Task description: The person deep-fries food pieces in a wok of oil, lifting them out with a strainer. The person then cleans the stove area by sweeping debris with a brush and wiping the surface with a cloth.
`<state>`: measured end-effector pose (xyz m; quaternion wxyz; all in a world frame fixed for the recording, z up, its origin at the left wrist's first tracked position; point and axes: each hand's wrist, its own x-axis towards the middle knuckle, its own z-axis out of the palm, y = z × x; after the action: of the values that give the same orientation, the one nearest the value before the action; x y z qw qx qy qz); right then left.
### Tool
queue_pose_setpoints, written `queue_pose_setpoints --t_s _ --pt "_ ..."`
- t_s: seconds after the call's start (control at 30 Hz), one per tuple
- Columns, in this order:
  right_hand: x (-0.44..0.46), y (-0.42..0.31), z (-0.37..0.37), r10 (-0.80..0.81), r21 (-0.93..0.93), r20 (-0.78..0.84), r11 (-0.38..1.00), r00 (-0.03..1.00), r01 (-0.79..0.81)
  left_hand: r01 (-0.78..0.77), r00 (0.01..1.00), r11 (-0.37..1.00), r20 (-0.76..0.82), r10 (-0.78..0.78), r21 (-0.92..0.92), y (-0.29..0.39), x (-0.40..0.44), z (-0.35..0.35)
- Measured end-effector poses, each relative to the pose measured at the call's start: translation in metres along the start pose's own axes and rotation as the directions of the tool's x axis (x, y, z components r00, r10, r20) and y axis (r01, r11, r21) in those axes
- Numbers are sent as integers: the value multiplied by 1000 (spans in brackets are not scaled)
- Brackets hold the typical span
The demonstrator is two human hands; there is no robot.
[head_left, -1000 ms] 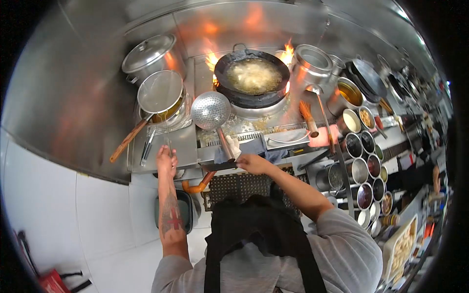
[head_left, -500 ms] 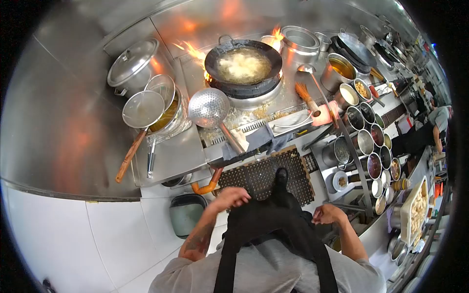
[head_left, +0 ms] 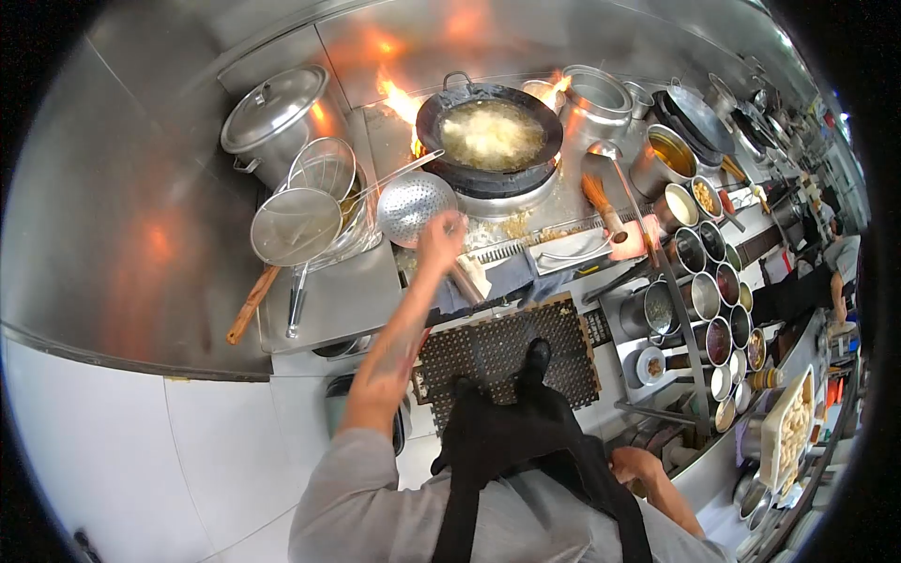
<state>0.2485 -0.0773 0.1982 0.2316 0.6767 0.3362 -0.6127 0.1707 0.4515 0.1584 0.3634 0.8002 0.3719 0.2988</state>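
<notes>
The left hand (head_left: 441, 236) reaches over a round, perforated silver metal skimmer (head_left: 407, 208) on the steel bench (head_left: 343, 305), its handle facing the person, likely for easy reach. Its fingers look curled; whether they grip is unclear. The right hand (head_left: 638, 464) hangs beside the black apron (head_left: 502, 436), grip unclear. The round black metal wok (head_left: 431, 131) sits over flames (head_left: 402, 101), presumably heating its contents.

- The wok (head_left: 551, 127) sits on the burner ring (head_left: 511, 205).
- To its left, we have the stockpot (head_left: 282, 117), mesh strainers (head_left: 296, 228) before it.
- Before the wok lies the skimmer (head_left: 405, 206).
- Right of the wok: brush (head_left: 601, 202), ladle (head_left: 633, 192), then condiment pots (head_left: 699, 298).
</notes>
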Motion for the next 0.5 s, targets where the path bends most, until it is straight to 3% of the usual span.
queue_pose_setpoints --t_s 0.07,0.13,0.23,0.3,0.33,0.4,0.5 --pt "-16 9 13 -114 13 -150 993 982 118 27 992 973 -124 2 229 -15 78 2" --pt "89 106 109 -202 -88 -152 978 968 190 75 985 930 -170 -14 359 -33 136 3" --pt "45 98 112 -141 59 -112 987 984 148 104 987 881 -156 -36 461 -59 180 1" --pt "26 85 106 -109 142 -73 983 991 119 99 990 831 29 -137 547 -61 174 -2" --pt "21 80 102 -104 166 -56 980 993 112 94 990 825 40 -139 557 -63 162 1" --pt "18 73 90 -103 198 -31 974 994 107 -81 996 861 74 50 502 -59 131 5" --pt "22 70 73 -125 202 -1 972 992 122 -202 978 832 147 146 517 -46 58 -7"
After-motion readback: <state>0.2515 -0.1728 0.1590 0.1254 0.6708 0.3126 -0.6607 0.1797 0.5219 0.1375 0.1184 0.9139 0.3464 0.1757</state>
